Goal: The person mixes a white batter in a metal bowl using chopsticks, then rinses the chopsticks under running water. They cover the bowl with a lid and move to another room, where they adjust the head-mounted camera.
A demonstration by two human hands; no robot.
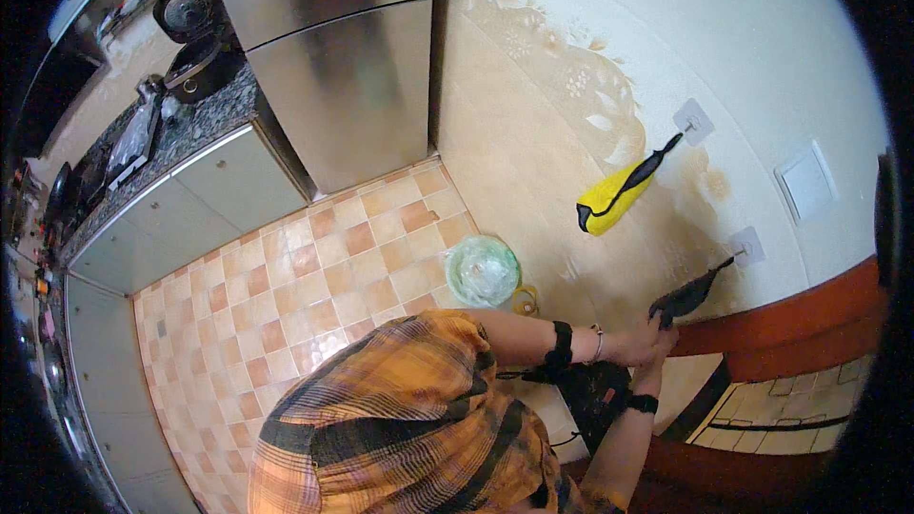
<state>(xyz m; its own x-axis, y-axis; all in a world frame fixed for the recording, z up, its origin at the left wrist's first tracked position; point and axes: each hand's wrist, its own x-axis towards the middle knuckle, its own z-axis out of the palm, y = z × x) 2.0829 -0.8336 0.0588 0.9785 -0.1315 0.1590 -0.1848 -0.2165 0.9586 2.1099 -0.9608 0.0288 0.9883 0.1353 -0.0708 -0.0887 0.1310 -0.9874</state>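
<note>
A black cloth item [689, 300], narrow at the top, hangs from a clear adhesive wall hook [746, 248]. Its lower end is between my hands, which meet there. My left hand [634, 347], with a bracelet and a black band on its arm, grips this end from the left. Against it, my right hand [667, 344] pinches the same end from below; a black band circles that wrist too. Fingers overlap and are partly blurred. Farther up the wall, a yellow and black rolled cloth item [620, 196] hangs from a second clear adhesive hook [692, 124].
A bin with a translucent plastic liner [482, 271] stands on the tiled floor by the wall, near a yellow tape roll [525, 300]. A reddish wooden edge [792, 321] lies beyond my hands. Left are a steel fridge [343, 86] and a granite counter [207, 114] holding cookware.
</note>
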